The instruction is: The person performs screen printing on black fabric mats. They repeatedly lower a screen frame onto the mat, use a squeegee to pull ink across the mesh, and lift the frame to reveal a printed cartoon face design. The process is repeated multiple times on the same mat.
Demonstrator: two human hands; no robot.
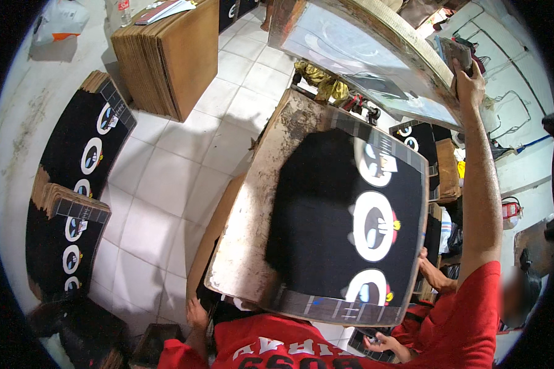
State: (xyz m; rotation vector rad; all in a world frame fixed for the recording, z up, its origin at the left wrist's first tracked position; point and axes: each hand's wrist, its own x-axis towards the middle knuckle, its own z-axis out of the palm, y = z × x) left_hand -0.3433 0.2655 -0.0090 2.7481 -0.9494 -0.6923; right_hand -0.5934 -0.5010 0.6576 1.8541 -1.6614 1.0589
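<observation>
My right hand (pixel 469 87) is raised at the upper right, its fingers closed round a block at the edge of a tilted screen-printing frame (pixel 375 46). Low at the left, my left hand (pixel 197 312) is closed on the lower end of a brown board (pixel 218 224), which is partly hidden under the worktable. On the worn, pale worktable (pixel 243 227) lies a black printed panel (pixel 326 209), with a column of white ring designs and grey ruled strips at its ends. A dark shadow covers part of it. Another person's hand (pixel 434 270) touches the panel's right edge.
That person's second hand (pixel 385 344) is at lower right. Similar black printed panels (pixel 74 154) lean at the left wall. A tall stack of brown boards (pixel 166 67) stands on the tiled floor (pixel 172 172). A fire extinguisher (pixel 511 210) hangs at right.
</observation>
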